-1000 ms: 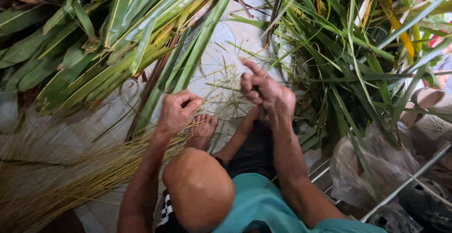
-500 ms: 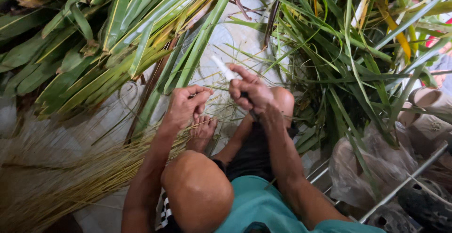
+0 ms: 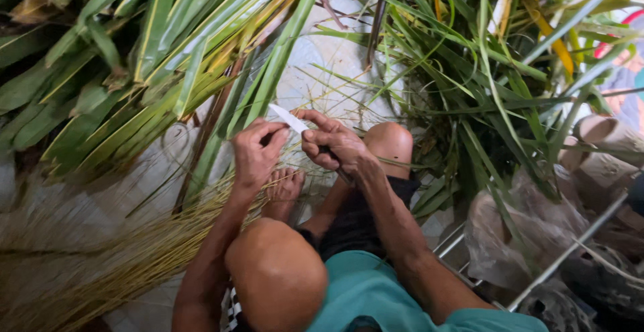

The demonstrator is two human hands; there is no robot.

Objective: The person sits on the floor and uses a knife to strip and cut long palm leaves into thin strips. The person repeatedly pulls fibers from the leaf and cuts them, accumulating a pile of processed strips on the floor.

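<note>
Right hand (image 3: 332, 147), raised and apart a second ago, now meets the left hand (image 3: 255, 154); it grips a knife (image 3: 288, 119), the left pinches a leaf midrib (image 3: 295, 149) against its blade above the bare foot (image 3: 285, 188).

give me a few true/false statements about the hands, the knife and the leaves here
1. The right hand grips a knife with a pale flat blade. True.
2. The left hand lies flat on the floor, far from the blade. False: it is raised, its fingers close to the blade.
3. A pile of thin yellowish leaf ribs lies at the lower left. True.
4. The long green palm leaves lie only on the right. False: they fill the upper left and the right.
5. A bare foot shows below the hands. True.
</note>
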